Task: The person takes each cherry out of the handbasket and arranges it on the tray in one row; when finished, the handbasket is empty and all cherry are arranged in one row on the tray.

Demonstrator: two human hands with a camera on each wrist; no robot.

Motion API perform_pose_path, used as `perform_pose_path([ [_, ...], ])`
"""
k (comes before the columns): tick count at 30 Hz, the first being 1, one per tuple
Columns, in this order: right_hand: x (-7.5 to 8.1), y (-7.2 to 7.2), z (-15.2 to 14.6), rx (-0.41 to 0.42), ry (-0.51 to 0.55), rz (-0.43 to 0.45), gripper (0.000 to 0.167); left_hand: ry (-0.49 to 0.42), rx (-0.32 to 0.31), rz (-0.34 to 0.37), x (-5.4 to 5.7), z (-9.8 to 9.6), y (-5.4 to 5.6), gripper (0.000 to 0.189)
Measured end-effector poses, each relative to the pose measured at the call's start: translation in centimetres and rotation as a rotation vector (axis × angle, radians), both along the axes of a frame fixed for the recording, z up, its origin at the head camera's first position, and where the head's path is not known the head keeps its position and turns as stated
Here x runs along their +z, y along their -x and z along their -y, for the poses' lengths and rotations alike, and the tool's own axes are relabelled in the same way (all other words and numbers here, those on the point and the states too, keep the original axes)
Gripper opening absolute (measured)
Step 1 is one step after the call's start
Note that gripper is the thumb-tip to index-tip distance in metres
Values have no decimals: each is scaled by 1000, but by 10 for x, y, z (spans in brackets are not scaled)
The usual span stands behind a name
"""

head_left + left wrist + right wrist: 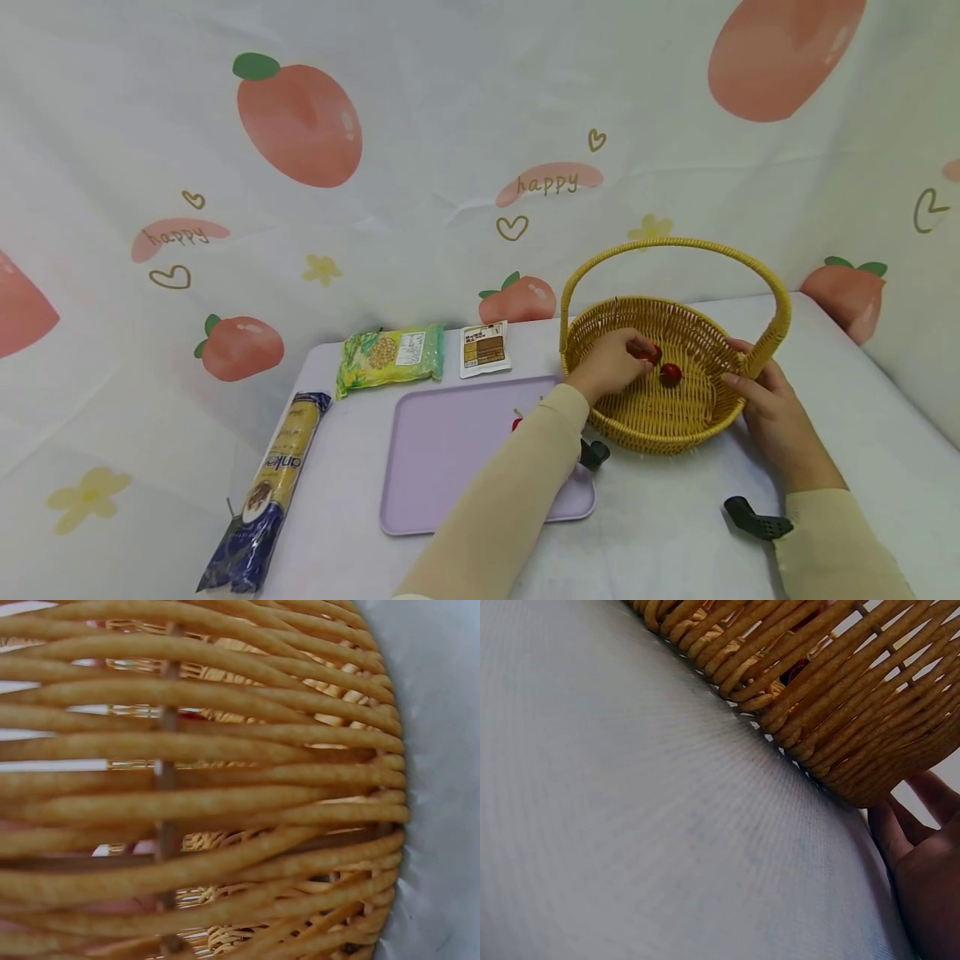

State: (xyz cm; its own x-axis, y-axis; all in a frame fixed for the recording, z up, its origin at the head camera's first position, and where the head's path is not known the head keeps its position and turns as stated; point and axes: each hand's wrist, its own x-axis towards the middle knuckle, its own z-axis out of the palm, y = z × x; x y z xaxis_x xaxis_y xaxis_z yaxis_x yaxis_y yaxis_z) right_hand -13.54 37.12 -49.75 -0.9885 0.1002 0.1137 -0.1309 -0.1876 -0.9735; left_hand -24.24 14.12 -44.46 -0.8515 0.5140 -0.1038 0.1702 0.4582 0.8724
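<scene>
A yellow woven basket (660,442) with a tall arched handle stands on the table at the right. My left hand (611,362) reaches over its near left rim and pinches a red cherry (657,355) inside. Beside those fingertips, another dark red cherry (671,374) lies on the basket floor. At the basket's right side, my right hand (776,417) grips the rim by the foot of the handle, thumb on the near side. Wickerwork (225,750) fills the left wrist view and hides the left hand's fingers. In the right wrist view, the right fingers (889,829) touch the basket's side.
Left of the basket lies a lilac tray (427,458), partly covered by the left forearm, with a red cherry (517,423) on it. Behind are a green-yellow bag (390,358) and a small white-brown packet (483,348). A long blue-yellow pasta pack (273,483) lies at the left edge.
</scene>
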Motion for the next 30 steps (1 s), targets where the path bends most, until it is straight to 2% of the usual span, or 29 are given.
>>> perform_pose_path([
  [3, 0, 0, 1, 2, -4, -8, 55, -106, 43, 27, 2, 3, 0, 15],
  [8, 0, 1, 3, 2, -8, -17, 54, -251, 56, -25, 8, 14, -2, 21],
  [9, 0, 1, 3, 2, -8, -17, 54, -288, 55, -17, 9, 17, -2, 21],
  [13, 0, 2, 4, 3, -12, -11, 54, -463, 61, 105, 12, 26, -4, 21],
  [16, 1, 2, 3, 5, -11, -9, 54, -553, 50, 181, 15, 31, -6, 23],
  [18, 1, 1, 3, 4, -11, -10, 54, -572, 28, 179, 17, 35, -8, 25],
  [22, 0, 1, 1, 7, -9, -13, 54, -572, -22, 116, 23, 45, -14, 28],
  [24, 0, 1, 0, 8, -6, -15, 54, -584, -39, 107, 27, 51, -17, 29],
  [27, -1, 1, -1, 10, -1, -19, 54, -622, -61, 144, 31, 62, -22, 34],
  [30, -1, 1, -2, 7, 1, -22, 54, -648, -59, 183, 34, 74, -27, 36],
])
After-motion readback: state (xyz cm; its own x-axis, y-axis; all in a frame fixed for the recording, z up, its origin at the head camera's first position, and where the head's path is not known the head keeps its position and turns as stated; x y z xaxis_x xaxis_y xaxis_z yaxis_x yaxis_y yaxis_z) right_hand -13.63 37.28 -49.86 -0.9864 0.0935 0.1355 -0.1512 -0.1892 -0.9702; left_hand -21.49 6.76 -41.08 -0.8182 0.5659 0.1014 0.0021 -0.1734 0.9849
